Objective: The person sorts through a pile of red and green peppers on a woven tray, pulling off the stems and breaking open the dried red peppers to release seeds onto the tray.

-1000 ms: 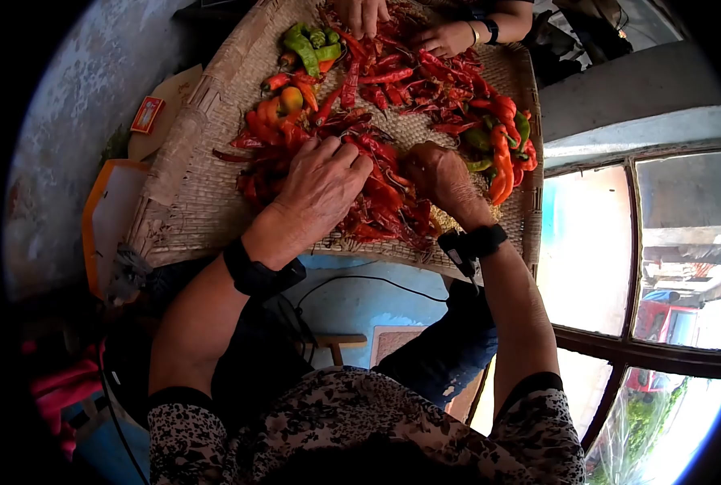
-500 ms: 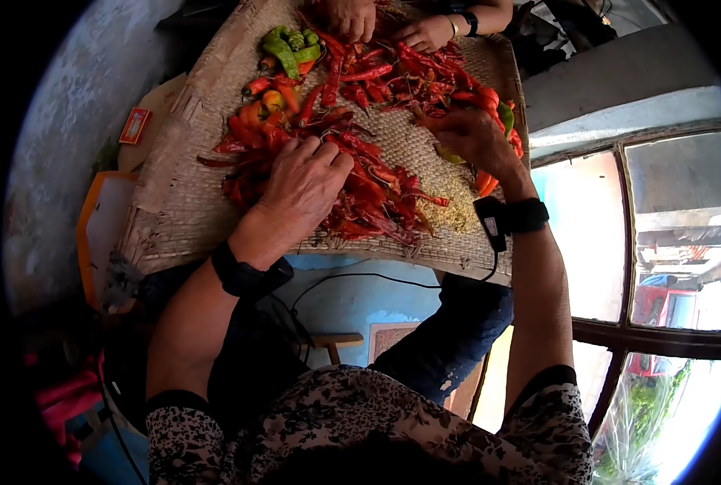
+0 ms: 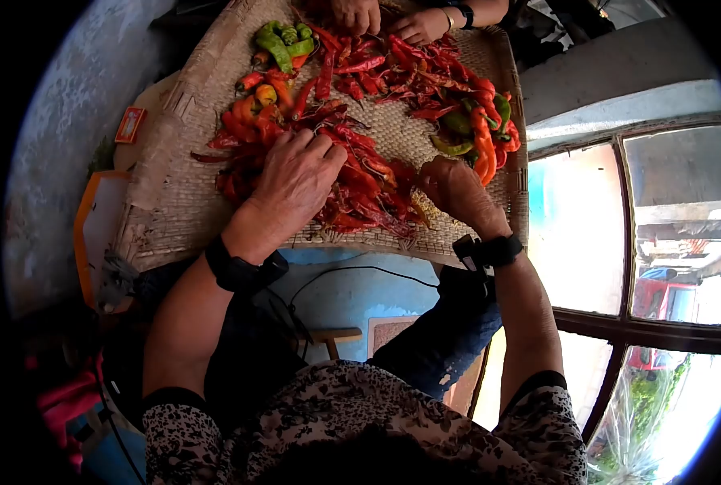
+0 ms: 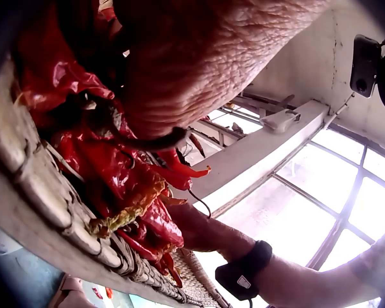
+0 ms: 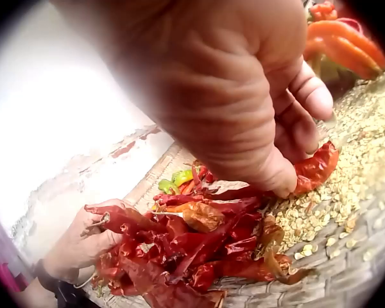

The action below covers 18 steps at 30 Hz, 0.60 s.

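My left hand point(image 3: 300, 174) is on the near-left pile of wrinkled red chili peppers point(image 3: 360, 174), fingers curled down into it. In the right wrist view, the thumb and fingers of that left hand point(image 5: 74, 247) hold a red chili pepper point(image 5: 125, 220) at the pile's edge. Right of the pile, my right hand point(image 3: 460, 194) is low over pale chili seeds point(image 3: 431, 212). Its thumb and fingers pinch a short, wrinkled red chili pepper point(image 5: 317, 168) just above the seeds in the right wrist view. The left palm hides part of the pile in the left wrist view.
A large woven tray point(image 3: 162, 194) carries everything. Green peppers point(image 3: 278, 48) lie at its far left, and fresh orange-red peppers point(image 3: 485, 145) at its right. Another person's hands point(image 3: 419, 27) work at the far edge. A window point(image 3: 574, 234) stands at the right.
My right hand swung out toward the fresh peppers at the right, then came back close to the seeds beside the pile. My left hand stays on the pile.
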Available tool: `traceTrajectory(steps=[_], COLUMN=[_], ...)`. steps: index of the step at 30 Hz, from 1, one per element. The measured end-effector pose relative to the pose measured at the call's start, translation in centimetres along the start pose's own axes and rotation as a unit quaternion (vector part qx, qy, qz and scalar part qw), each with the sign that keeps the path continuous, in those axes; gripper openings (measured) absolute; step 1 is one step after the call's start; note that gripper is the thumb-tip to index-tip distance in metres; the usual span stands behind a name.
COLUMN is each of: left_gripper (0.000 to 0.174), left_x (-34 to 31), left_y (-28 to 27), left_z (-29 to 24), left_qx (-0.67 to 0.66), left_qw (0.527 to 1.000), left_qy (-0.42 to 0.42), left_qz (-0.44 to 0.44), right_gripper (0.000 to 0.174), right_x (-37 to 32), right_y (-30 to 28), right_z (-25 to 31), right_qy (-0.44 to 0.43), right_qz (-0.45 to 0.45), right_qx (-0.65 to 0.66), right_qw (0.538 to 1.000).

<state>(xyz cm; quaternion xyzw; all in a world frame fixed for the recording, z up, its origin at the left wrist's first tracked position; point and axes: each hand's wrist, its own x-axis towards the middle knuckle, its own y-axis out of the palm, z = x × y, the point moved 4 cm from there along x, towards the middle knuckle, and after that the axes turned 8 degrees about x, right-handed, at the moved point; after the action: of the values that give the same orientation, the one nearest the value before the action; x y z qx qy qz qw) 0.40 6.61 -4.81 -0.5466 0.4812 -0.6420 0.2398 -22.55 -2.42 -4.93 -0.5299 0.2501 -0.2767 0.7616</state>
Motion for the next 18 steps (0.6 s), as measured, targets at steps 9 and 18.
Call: traceTrajectory(steps=[9,18], left_gripper=[0.006,0.014], left_x=[0.0,0.1], left_y=[0.1,-0.1], left_z=[0.0,-0.2], left_qx=[0.003,0.017], left_qw=[1.0,1.0], left_qy=[0.004,-0.001], left_qz=[-0.003,0.017], right_gripper=[0.034,0.035], right_x=[2.6,11.3], right_y=[-8.2,-2.1], right_z=[-1.6,5.9], right_qy=[0.085,-0.15], right_qz=[-0.262,-0.066], right_qx=[0.164,0.11], right_qw=[0.947,0.98])
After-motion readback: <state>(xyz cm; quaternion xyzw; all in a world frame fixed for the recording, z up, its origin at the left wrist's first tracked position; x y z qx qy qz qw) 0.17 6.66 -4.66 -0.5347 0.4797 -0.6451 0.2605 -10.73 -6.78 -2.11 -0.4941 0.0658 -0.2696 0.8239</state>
